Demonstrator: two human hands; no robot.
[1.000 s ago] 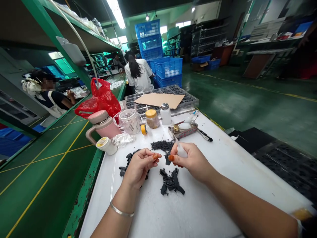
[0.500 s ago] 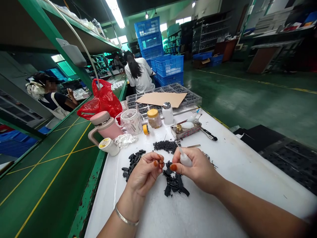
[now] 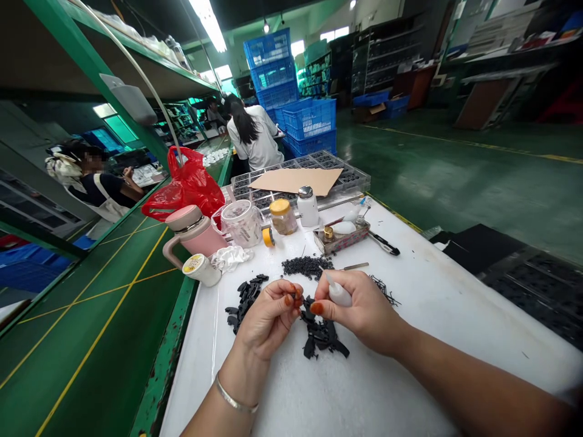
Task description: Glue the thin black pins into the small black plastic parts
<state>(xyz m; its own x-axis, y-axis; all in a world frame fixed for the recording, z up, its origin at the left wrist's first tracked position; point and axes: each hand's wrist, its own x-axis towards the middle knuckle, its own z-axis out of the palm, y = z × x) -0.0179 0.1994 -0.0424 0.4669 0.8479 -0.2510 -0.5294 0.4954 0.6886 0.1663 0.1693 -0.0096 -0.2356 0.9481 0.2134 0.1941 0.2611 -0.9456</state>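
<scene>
My left hand (image 3: 268, 318) pinches a small dark piece (image 3: 294, 296) between thumb and fingertips; its shape is mostly hidden. In my right hand (image 3: 368, 309) lies a small white squeeze bottle (image 3: 339, 295) with a thin nozzle pointing up and left. The hands face each other, a little apart, above a pile of black plastic parts (image 3: 322, 337). Left of my left hand is a second pile of black parts (image 3: 246, 297). Small black rings (image 3: 303, 266) are heaped beyond my hands. Thin black pins (image 3: 385, 290) lie beyond my right hand.
On the white tabletop (image 3: 387, 394) stand a pink mug (image 3: 200, 233), a white tub (image 3: 203, 270), a yellow-lidded jar (image 3: 283, 217), a metal-capped bottle (image 3: 308, 207) and a small tool tray (image 3: 341, 238). A cutter (image 3: 385, 244) lies beside it. Cardboard (image 3: 296, 179) covers a compartment tray. Other people sit farther back.
The squeeze bottle and my right fingers have shifted very slightly left. The dark piece in my left fingertips shows a little more. The view has moved slightly.
</scene>
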